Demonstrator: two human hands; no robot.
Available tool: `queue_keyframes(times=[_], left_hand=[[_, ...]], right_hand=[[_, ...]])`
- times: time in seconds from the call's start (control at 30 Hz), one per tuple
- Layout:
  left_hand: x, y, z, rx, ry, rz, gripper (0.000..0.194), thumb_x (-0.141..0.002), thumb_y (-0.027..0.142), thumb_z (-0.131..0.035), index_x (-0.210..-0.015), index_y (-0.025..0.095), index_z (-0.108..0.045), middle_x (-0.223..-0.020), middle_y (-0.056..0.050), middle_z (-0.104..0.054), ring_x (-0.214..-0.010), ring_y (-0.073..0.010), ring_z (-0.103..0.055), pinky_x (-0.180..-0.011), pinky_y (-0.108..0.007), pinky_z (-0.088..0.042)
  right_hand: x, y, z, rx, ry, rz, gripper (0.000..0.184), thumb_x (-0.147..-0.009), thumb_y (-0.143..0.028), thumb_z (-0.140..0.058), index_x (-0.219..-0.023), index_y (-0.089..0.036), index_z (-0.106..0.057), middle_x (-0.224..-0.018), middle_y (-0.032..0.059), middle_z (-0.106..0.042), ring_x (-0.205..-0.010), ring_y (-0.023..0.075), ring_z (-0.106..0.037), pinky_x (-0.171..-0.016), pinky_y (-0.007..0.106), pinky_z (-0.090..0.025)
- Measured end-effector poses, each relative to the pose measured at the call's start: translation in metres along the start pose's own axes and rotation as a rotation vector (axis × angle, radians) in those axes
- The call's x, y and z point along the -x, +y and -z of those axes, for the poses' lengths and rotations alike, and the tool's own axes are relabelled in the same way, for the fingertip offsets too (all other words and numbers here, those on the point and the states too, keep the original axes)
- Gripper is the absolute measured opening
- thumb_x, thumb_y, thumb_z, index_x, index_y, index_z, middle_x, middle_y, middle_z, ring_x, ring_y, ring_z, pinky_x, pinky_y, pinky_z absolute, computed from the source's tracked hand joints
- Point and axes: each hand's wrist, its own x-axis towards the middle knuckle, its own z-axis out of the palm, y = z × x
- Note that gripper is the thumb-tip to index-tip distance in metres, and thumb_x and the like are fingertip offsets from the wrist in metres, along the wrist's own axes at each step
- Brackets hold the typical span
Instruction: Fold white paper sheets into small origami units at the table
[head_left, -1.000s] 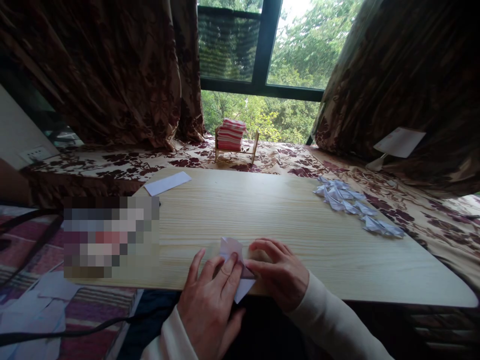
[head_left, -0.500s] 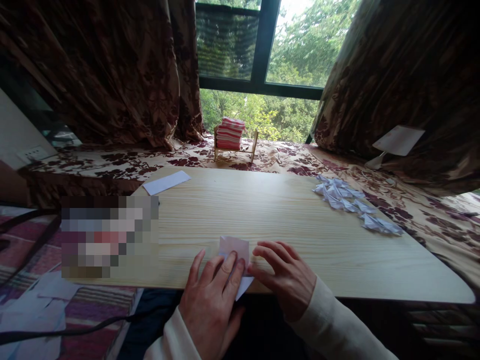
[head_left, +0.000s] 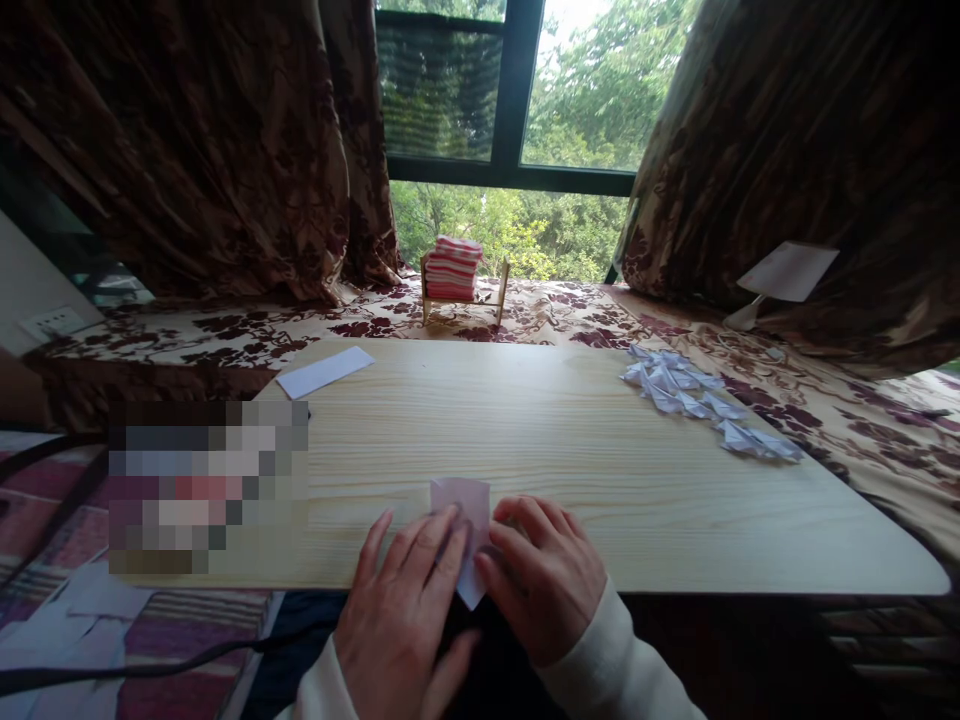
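A small white piece of paper (head_left: 468, 492), folded, lies at the table's near edge, its lower part narrowing to a point that overhangs the edge. My left hand (head_left: 409, 590) rests on its left side with fingers stretched out and spread, the fingertips pressing the paper to the table. On the right, my right hand (head_left: 546, 570) has its fingers curled and pinches the paper's right edge between thumb and forefinger. Parts of the folds are hidden under my fingers.
Several folded paper pieces (head_left: 667, 380) lie in a cluster at the table's (head_left: 540, 420) right rear. A flat white paper strip (head_left: 326, 372) lies at the left rear. Loose papers (head_left: 64, 640) are at lower left. Striped folded cloths (head_left: 454, 270) sit on a small stand behind the table.
My right hand has moved in closer and closed on the paper's right edge. The lower fold has shifted to a downward point between my hands. The view has shifted slightly.
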Motion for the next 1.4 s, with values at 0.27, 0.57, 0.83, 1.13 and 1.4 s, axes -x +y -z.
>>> queue_keyframes(times=[0.27, 0.57, 0.83, 1.13, 1.4], left_hand=[[-0.014, -0.033, -0.004, -0.081, 0.087, 0.232, 0.025, -0.075, 0.030, -0.054, -0.097, 0.017, -0.058, -0.110, -0.012, -0.058, -0.104, -0.0287, -0.049, -0.087, -0.049, -0.037], [-0.039, -0.027, -0.002, 0.268, -0.006, 0.347, 0.010, -0.077, 0.027, -0.050, -0.076, 0.020, -0.057, -0.087, -0.003, -0.063, -0.088, -0.0199, -0.055, -0.081, -0.038, -0.042], [-0.035, -0.014, -0.012, 0.028, 0.120, 0.303, 0.014, -0.075, 0.025, -0.051, -0.062, 0.021, -0.056, -0.062, -0.001, -0.057, -0.075, -0.0209, -0.052, -0.081, -0.041, -0.035], [-0.016, -0.010, -0.004, 0.049, 0.109, 0.186, 0.014, -0.078, 0.019, -0.050, -0.087, 0.021, -0.061, -0.082, -0.003, -0.061, -0.083, -0.0195, -0.054, -0.093, -0.046, -0.027], [-0.014, -0.015, -0.007, 0.080, 0.154, 0.159, 0.015, -0.078, 0.019, -0.049, -0.081, 0.021, -0.064, -0.080, -0.003, -0.059, -0.081, -0.0185, -0.053, -0.094, -0.048, -0.027]], right_hand=[[0.005, -0.001, -0.003, -0.027, 0.012, -0.035, 0.013, -0.079, -0.026, -0.048, -0.079, -0.019, -0.060, -0.087, 0.0067, -0.056, -0.085, 0.0222, -0.049, -0.075, 0.036, -0.035], [0.006, 0.002, -0.004, -0.030, 0.012, -0.041, 0.013, -0.079, -0.028, -0.048, -0.079, -0.020, -0.059, -0.087, 0.0061, -0.055, -0.085, 0.0215, -0.048, -0.075, 0.035, -0.035], [0.004, -0.001, -0.001, -0.023, 0.005, -0.063, 0.016, -0.079, -0.028, -0.048, -0.079, -0.019, -0.061, -0.087, 0.0072, -0.056, -0.085, 0.0223, -0.048, -0.075, 0.037, -0.035], [0.004, -0.001, -0.001, -0.013, 0.000, -0.055, 0.014, -0.079, -0.027, -0.049, -0.080, -0.019, -0.061, -0.086, 0.0067, -0.056, -0.085, 0.0219, -0.048, -0.076, 0.036, -0.035], [0.004, -0.001, 0.000, -0.018, -0.029, -0.070, 0.017, -0.079, -0.028, -0.049, -0.088, -0.021, -0.062, -0.088, 0.0056, -0.056, -0.086, 0.0215, -0.048, -0.076, 0.035, -0.034]])
